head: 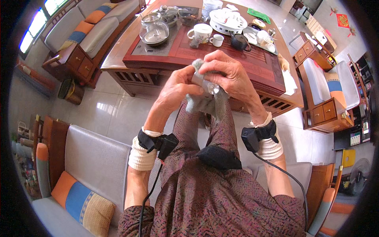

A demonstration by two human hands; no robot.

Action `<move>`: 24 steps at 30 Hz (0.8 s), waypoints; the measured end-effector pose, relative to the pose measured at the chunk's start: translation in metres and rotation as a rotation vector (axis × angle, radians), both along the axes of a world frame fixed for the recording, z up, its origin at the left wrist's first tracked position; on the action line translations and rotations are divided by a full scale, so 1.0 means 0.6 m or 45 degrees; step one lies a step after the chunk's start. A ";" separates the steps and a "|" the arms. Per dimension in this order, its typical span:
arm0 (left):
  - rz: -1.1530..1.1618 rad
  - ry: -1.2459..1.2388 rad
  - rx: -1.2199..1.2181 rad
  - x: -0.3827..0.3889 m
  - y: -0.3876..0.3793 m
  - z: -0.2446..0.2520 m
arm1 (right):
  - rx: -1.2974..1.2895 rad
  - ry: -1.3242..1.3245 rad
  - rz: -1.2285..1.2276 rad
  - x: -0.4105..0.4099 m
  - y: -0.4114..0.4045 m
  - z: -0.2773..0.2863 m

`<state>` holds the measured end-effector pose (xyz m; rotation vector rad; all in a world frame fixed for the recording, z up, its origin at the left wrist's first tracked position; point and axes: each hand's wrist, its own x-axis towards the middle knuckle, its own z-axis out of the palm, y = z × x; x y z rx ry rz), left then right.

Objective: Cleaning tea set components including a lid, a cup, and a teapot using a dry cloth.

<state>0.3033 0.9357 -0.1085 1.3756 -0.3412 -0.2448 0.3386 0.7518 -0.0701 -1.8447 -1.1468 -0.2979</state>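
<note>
Both hands are raised over my knees, before the near edge of a dark red tea tray (189,57). My left hand (176,90) grips a small clear glass piece (212,88), its thumb along the near side. What kind of glassware it is, I cannot tell, as fingers and cloth cover much of it. A grey-green cloth (197,104) wraps the glass and hangs below it. My right hand (226,72) pinches the cloth against the glass from above and the right. Just beyond the hands stand a white mug (201,32) and a small white cup (217,40).
A glass kettle (154,32) sits on a hot plate at the tray's left. Behind are a dark teapot (239,41), a white round tea tray (228,22) and a green cloth (259,15). White tissue (289,83) lies by the right table edge. A bin (71,91) stands left.
</note>
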 end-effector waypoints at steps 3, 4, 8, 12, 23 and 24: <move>0.114 0.052 -0.222 -0.003 -0.009 -0.002 | 0.143 -0.009 -0.157 -0.004 0.001 -0.010; 0.145 0.069 -0.387 -0.001 -0.012 -0.009 | 0.155 -0.043 -0.193 -0.007 0.000 -0.013; 0.199 0.075 -0.706 0.022 -0.010 -0.033 | 0.037 -0.179 -0.384 -0.015 -0.020 -0.040; 0.279 0.069 -0.843 0.027 -0.021 -0.043 | 0.064 -0.297 -0.465 -0.034 -0.001 -0.064; 0.436 -0.017 -0.974 0.007 -0.034 -0.011 | 0.211 -0.087 -0.419 -0.082 -0.011 -0.034; 0.451 -0.019 -0.967 0.005 -0.037 -0.011 | 0.328 -0.060 -0.439 -0.080 -0.014 -0.017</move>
